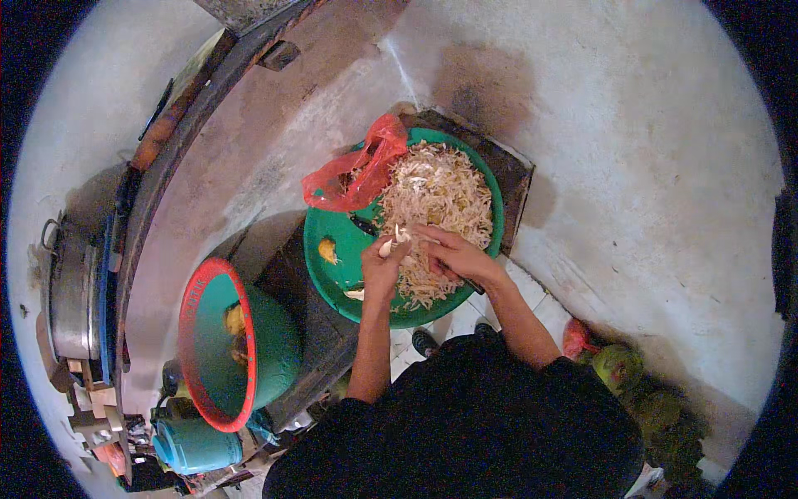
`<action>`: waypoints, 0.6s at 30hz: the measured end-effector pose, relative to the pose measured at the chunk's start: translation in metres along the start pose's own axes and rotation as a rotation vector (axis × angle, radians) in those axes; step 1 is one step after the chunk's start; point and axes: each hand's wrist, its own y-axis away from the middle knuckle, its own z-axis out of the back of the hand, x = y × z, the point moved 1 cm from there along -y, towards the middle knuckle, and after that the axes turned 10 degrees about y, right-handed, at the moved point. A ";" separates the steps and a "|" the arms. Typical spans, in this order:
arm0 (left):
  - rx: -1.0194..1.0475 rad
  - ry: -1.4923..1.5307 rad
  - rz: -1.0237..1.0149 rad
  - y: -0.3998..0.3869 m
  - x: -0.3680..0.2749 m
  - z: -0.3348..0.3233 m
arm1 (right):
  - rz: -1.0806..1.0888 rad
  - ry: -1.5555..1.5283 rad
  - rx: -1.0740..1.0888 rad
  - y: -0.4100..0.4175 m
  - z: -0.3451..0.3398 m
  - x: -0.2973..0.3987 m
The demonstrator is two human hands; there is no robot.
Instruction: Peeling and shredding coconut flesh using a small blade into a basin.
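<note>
My left hand grips small pale pieces of what looks like peeled food. Close to its fingertips, my right hand is curled around a dark-handled tool; its handle end shows below the wrist and the rest is hidden. Both hands are above a round green tray, over the lower part of a large heap of pale shreds. On the tray's left side lie a yellow piece, a dark elongated object and a pale sliver. A red plastic bag rests across the upper left rim.
The tray stands on a dark surface in a wall corner. To the left are a red-rimmed green tub with yellowish items inside, a blue container and a metal pot. Green round fruits lie at right by the wall.
</note>
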 end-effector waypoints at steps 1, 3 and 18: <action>0.031 -0.092 -0.049 0.001 0.000 -0.001 | 0.020 0.084 -0.055 -0.003 -0.003 -0.004; 0.033 -0.102 -0.051 0.000 0.005 0.000 | 0.039 0.168 -0.110 -0.011 -0.003 -0.020; 0.010 -0.097 0.035 -0.003 0.001 -0.006 | 0.372 0.509 -0.577 -0.017 0.009 -0.033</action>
